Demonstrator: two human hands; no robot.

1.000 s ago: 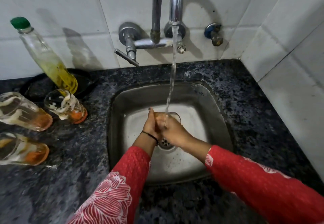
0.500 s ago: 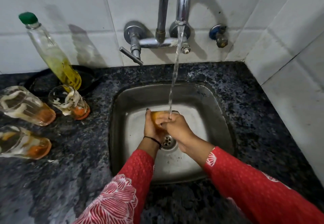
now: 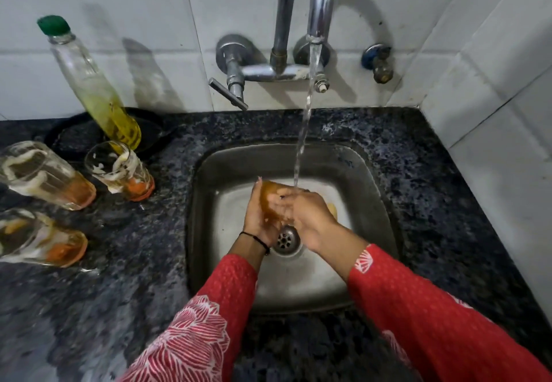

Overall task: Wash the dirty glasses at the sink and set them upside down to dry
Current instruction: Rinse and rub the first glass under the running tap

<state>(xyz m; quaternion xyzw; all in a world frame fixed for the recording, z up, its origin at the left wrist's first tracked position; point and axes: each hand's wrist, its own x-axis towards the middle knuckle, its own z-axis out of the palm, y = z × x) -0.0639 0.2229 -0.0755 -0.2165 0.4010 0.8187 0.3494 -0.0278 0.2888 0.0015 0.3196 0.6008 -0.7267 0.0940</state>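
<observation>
Amber-tinted glass (image 3: 270,199) now lies tilted between both hands over the sink (image 3: 376,202), base end against the left palm. 1 s ago it sat more upright with its clear rim open to the stream, and 0.5 s ago it was already tipping. Left hand (image 3: 259,217) cradles it from the left, fingers curled round the wall. Right hand (image 3: 309,217) wraps over the near side with fingers laid across the glass, rubbing by the look of it. Water stream (image 3: 303,136) from the tap (image 3: 321,8) lands where the right fingers meet the glass, so it gets rinsed and rubbed together. Pale yellow patch past the right knuckles could be the glass mouth or a sponge, cannot tell. Read: filling and rinsing has gone over to scrubbing the outside, and this glass is not yet clean or inverted. 3 dirty glasses (image 3: 119,172) with white and orange residue sit unmoved on the desk (image 3: 149,262) left of the sink, beside the green-capped bottle (image 3: 95,92) of yellow liquid. No glass stands upside down anywhere in view, so the task looks early: 1 in hand, 3 waiting.
</observation>
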